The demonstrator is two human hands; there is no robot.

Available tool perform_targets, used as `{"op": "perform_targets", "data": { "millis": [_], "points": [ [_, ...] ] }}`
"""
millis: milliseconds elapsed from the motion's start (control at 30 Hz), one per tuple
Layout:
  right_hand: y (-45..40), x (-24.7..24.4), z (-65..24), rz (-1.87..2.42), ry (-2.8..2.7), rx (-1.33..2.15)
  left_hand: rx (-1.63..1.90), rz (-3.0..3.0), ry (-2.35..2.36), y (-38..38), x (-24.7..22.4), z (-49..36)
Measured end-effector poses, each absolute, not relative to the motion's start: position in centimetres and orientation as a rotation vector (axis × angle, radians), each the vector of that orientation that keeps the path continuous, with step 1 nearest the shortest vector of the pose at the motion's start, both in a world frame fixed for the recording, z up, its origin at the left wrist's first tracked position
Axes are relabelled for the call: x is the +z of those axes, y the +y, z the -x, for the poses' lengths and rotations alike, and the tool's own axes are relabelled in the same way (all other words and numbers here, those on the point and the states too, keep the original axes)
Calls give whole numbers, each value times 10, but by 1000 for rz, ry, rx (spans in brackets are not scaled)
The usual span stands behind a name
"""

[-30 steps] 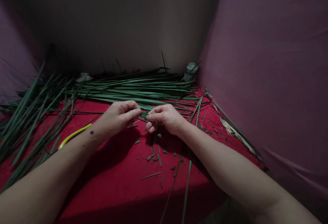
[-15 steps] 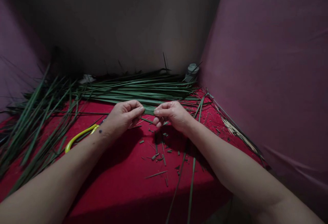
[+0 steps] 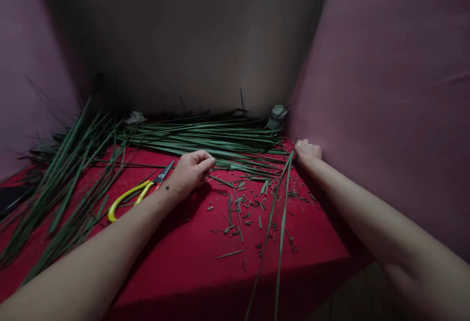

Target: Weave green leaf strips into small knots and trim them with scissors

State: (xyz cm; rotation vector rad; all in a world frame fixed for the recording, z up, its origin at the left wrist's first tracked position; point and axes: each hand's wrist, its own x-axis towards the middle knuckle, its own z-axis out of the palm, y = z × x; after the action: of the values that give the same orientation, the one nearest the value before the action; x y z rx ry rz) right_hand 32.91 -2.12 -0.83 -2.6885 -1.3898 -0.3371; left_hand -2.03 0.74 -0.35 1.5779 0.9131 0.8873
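Green leaf strip (image 3: 222, 163) – long axis crosswise, extending rightward from the nearer left hand (image 3: 193, 169), which pinches it – right hand (image 3: 308, 153) farther off, grip indiscernible.

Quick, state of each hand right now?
Left hand: closed, pinching a flat green leaf strip.
Right hand: curled near long, thin green leaf strips; cannot tell whether its grip holds anything.

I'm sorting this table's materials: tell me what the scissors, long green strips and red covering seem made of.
Scissors: blades likely metal, by their dull grey sheen; handles probably plastic or coated, smooth, evenly yellow.
Green strips: apparently plant leaf, satiny; slender, flat, tapering.
Red covering: possibly cloth, matte, without glare; no weave discernible.
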Motion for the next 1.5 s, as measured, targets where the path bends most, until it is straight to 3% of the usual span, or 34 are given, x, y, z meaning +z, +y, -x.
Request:
{"op": "perform_targets", "data": {
  "millis": [400,633,733,833,933,1233,1500],
  "points": [
    [-29,22,-326,2743,-1615,-539,880,-1494,831,6,-7,20],
    [-72,63,-298,2394,-1635,-695,886,-1415,780,3,-10,17],
    [-89,76,-277,2046,-1623,-532,885,-1424,762,2,-10,17],
    [-105,84,-253,1636,-1386,332,882,-1434,739,0,-9,17],
    [-118,82,-225,1355,-1212,724,883,-1431,710,-4,-7,18],
    [-113,42,-156,1147,-893,1004,893,-1172,530,-8,-1,18],
    [-95,42,-135,1038,-1032,1046,909,-1114,478,-7,1,21]
  ]
}}
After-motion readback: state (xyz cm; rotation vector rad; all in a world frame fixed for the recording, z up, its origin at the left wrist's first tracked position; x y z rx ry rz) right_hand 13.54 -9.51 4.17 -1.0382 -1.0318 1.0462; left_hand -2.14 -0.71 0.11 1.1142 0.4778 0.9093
